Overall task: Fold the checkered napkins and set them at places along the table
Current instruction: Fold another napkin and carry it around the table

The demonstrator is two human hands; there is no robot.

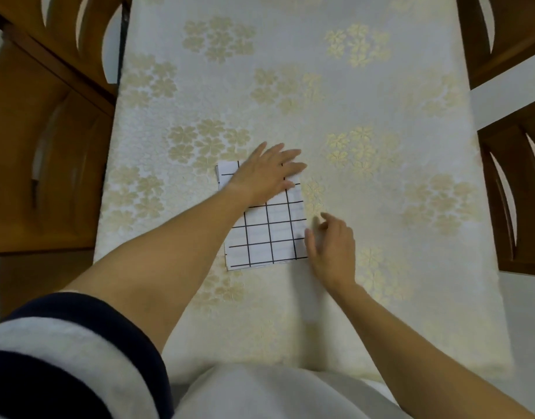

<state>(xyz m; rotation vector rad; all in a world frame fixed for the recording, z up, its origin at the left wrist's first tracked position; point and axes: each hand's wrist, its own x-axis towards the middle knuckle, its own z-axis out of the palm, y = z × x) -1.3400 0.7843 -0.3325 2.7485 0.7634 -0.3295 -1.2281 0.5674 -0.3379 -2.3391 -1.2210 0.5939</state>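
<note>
A folded white napkin with a black grid (pixel 269 234) lies flat on the table, a little left of centre. My left hand (pixel 267 173) rests palm down on its far half with the fingers spread, covering that part. My right hand (pixel 331 246) hovers at the napkin's right edge, fingers loosely curled and apart, holding nothing; whether it touches the edge is unclear.
The table wears a cream cloth with gold flower clusters (pixel 366 95). Wooden chairs stand along the left side (pixel 48 146) and the right side (pixel 514 192). My body is against the near end of the table.
</note>
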